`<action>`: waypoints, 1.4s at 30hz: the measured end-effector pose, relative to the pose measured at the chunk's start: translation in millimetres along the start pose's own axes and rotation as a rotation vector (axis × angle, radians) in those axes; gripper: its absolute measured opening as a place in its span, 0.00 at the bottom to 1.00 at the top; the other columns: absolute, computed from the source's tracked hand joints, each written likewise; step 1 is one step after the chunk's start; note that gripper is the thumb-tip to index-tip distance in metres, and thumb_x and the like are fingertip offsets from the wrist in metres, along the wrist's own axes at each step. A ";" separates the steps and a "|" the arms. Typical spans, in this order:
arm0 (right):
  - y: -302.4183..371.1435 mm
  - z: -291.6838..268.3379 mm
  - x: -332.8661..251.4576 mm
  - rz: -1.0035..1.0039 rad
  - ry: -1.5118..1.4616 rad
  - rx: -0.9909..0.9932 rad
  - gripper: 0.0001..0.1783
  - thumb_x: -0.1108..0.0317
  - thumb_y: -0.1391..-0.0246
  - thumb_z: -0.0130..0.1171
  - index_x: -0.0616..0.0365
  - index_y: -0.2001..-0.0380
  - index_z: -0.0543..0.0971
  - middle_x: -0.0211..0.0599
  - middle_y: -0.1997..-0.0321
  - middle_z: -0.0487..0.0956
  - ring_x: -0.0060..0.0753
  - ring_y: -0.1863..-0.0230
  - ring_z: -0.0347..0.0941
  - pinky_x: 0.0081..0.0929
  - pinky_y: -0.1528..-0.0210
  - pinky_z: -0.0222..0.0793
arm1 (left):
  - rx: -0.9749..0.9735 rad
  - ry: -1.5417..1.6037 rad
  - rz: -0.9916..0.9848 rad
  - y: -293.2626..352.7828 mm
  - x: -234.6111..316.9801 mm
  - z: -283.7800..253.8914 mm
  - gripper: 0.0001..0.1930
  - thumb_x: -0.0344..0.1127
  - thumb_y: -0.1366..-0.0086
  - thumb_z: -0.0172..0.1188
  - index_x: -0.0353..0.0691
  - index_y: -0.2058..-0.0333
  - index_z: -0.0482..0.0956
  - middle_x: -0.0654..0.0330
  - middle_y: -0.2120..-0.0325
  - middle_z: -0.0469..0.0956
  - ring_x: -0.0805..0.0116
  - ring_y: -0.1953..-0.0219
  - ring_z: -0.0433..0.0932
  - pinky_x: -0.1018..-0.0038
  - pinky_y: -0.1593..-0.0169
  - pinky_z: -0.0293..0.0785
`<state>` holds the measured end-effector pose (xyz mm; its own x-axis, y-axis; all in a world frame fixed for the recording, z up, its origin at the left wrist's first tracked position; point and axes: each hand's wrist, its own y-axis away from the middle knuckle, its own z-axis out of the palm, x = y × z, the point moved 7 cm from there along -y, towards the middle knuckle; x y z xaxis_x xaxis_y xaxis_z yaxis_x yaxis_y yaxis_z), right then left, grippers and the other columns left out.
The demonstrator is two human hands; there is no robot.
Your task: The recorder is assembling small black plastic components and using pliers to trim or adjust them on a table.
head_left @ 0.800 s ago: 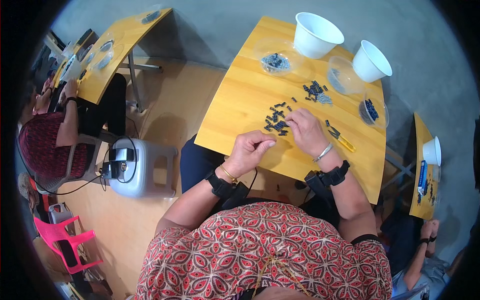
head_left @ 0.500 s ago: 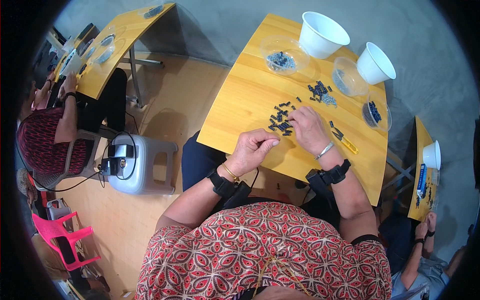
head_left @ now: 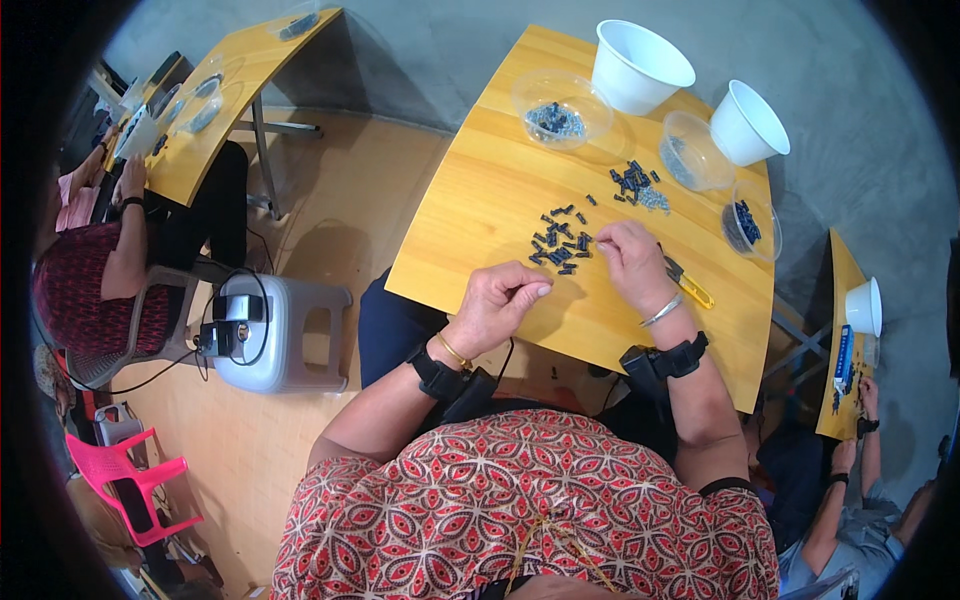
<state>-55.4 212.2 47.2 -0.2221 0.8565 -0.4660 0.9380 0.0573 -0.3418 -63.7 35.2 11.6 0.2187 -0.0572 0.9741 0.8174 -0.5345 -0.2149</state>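
My left hand (head_left: 500, 302) is closed in a pinch, thumb against the curled fingers, just in front of a loose pile of small black cylindrical parts (head_left: 560, 247). Whatever its fingertips hold is too small to make out. To the right of that pile, my right hand (head_left: 637, 265) is also pinched, its fingertips above the tabletop; I cannot make out anything between them. Partly behind the right hand lies a yellow-handled tool (head_left: 692, 286) with a dark end. Farther back sit a second pile of black parts (head_left: 632, 181) and a heap of small silvery pieces (head_left: 654, 201).
On the wooden table (head_left: 470, 200) stand clear bowls (head_left: 530, 92) of small parts and two white tubs (head_left: 640, 75) along the back. A grey stool (head_left: 290, 330) with cabled devices and a pink chair (head_left: 125, 480) are at left. Other people work at tables on both sides.
My right hand has drawn back to the right, off the edge of the near pile. My left hand has barely moved, still pinched.
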 end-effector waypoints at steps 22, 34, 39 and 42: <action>16.2 11.2 -21.3 -0.008 0.095 -0.125 0.05 0.71 0.60 0.56 0.55 0.79 0.69 0.34 0.76 0.70 0.38 0.69 0.66 0.33 0.65 0.57 | -0.075 -0.015 0.076 -0.7 5.9 2.8 0.04 0.29 0.47 0.58 0.35 0.73 0.76 0.59 0.82 0.71 0.71 0.79 0.70 0.78 0.73 0.66; 6.1 13.6 -23.2 -0.014 0.049 -0.060 0.04 0.72 0.59 0.55 0.56 0.77 0.70 0.35 0.75 0.71 0.39 0.67 0.66 0.33 0.64 0.58 | -0.090 -0.029 0.065 -0.8 3.9 5.2 0.03 0.28 0.47 0.58 0.35 0.73 0.76 0.58 0.81 0.72 0.69 0.78 0.71 0.77 0.72 0.67; 6.0 -27.7 -9.1 -0.019 0.115 0.081 0.04 0.72 0.59 0.55 0.57 0.76 0.71 0.37 0.75 0.72 0.41 0.68 0.67 0.35 0.64 0.60 | -0.114 -0.038 0.059 -0.9 7.6 6.4 0.03 0.28 0.45 0.57 0.35 0.72 0.76 0.60 0.79 0.73 0.73 0.76 0.70 0.80 0.70 0.66; 17.8 -76.3 25.6 0.125 0.052 0.240 0.05 0.73 0.59 0.54 0.59 0.75 0.71 0.39 0.75 0.72 0.43 0.66 0.67 0.36 0.63 0.61 | -0.114 -0.082 0.069 -1.4 8.5 6.7 0.03 0.27 0.45 0.57 0.34 0.72 0.77 0.61 0.79 0.73 0.74 0.75 0.70 0.80 0.70 0.66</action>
<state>-24.0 274.3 91.5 -0.0885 0.8746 -0.4767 0.8660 -0.1689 -0.4706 -59.5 41.1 19.7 0.3190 -0.0308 0.9473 0.7339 -0.6244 -0.2674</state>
